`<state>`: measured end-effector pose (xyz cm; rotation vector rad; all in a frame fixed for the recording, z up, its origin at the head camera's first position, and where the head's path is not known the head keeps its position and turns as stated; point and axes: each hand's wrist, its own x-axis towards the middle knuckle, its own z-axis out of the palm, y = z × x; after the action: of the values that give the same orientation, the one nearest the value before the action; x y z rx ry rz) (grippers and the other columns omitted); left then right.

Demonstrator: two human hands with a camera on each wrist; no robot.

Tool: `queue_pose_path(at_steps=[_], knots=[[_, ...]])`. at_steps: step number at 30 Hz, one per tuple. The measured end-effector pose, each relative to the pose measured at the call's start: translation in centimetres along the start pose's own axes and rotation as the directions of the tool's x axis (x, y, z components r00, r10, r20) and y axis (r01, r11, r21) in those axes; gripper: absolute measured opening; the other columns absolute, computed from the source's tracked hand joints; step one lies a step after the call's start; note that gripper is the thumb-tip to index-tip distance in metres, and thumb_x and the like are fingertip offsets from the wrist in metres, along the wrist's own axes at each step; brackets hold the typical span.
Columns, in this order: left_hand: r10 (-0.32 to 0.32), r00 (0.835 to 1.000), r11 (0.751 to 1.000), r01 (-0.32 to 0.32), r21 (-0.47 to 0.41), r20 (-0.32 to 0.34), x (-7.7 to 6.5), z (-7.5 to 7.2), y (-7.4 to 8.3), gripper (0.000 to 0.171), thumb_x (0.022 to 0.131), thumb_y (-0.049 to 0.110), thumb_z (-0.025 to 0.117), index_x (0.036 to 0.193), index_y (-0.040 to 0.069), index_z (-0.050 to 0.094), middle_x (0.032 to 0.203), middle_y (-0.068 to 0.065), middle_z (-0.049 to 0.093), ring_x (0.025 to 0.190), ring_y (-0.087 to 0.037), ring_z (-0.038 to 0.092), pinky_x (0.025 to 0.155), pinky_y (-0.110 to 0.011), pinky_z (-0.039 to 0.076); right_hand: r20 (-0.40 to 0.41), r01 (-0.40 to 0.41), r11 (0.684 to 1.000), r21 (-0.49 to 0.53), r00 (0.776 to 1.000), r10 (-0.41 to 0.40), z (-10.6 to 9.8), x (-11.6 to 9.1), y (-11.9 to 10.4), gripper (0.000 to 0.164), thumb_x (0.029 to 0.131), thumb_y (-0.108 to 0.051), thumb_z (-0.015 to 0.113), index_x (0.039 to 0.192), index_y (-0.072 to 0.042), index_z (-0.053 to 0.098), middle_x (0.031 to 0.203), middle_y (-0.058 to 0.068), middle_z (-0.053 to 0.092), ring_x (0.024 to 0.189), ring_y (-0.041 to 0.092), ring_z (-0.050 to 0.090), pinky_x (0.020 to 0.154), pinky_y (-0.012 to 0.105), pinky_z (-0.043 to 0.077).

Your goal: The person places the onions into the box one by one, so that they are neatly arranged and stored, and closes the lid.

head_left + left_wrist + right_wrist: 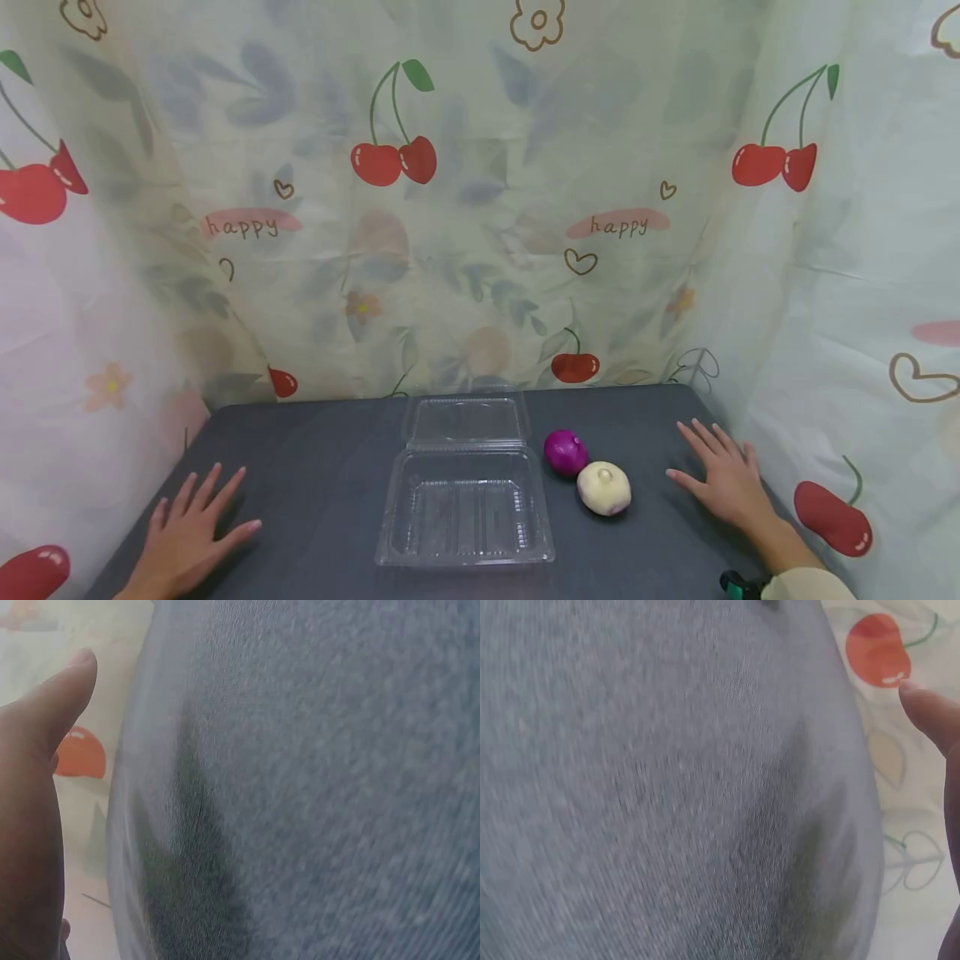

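Observation:
My left hand (184, 533) is over the left part of the dark table, fingers spread, holding nothing. On the right side my right hand (723, 479) is likewise spread and holds nothing; the pale vegetable is the thing nearest to it. A clear plastic clamshell box (397, 508) stands in the middle with its lid (465, 419) folded back. Right of the box sits a purple onion (566, 452). Close in front of the onion is a round, whitish vegetable (604, 488), turnip-like with a purplish tinge low down. Each wrist view shows part of a hand and its shadow on the table.
The grey-black tabletop (315, 475) has a rounded edge at the back corners. Curtains (465, 250) printed with cherries and flowers hang behind it and along both sides. A dark band (741, 586) is on the right wrist beside a pale sleeve (806, 585).

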<state>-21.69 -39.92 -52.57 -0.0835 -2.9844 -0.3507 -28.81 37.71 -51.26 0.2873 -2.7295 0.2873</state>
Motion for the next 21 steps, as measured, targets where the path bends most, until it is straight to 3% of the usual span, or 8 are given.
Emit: queue_pose_path(at_steps=[4, 12, 21], knots=[[0.015, 1.0, 1.0, -0.015, -0.009, -0.003, -0.1, 0.1, 0.4, 0.086, 0.089, 0.067, 0.05, 0.156, 0.02, 0.021, 0.152, -0.029, 0.021, 0.131, -0.058, 0.017, 0.093, -0.078, 0.008, -0.002, -0.01, 0.999, 0.039, 1.0, 0.01, -0.2, 0.1, -0.9, 0.083, 0.082, -0.048, 0.073, 0.148, -0.013, 0.038, 0.145, 0.024, 0.041, 0.134, 0.048, 0.028, 0.099, 0.076, 0.007], [0.094, 0.994, 0.995, -0.095, -0.007, -0.064, 0.1, 0.4, 1.6, 0.079, 0.09, 0.063, 0.054, 0.149, 0.014, 0.038, 0.148, -0.027, 0.033, 0.121, -0.054, 0.041, 0.081, -0.072, 0.036, -0.021, 0.001, 0.991, 0.136, 1.0, 0.002, -0.2, 0.2, -2.5, 0.075, 0.086, -0.042, 0.072, 0.145, -0.007, 0.042, 0.14, 0.026, 0.046, 0.129, 0.048, 0.035, 0.101, 0.072, 0.014], [0.103, 0.993, 0.992, -0.107, -0.059, -0.064, 0.0, 0.9, 3.9, 0.076, 0.089, 0.063, 0.055, 0.147, 0.015, 0.043, 0.148, -0.023, 0.037, 0.116, -0.05, 0.05, 0.079, -0.067, 0.041, -0.136, 0.074, 0.976, 0.203, 0.99, -0.046, 0.1, -0.3, -4.1, 0.055, 0.088, -0.032, 0.072, 0.131, -0.002, 0.056, 0.127, 0.026, 0.057, 0.12, 0.048, 0.047, 0.094, 0.066, 0.03]])
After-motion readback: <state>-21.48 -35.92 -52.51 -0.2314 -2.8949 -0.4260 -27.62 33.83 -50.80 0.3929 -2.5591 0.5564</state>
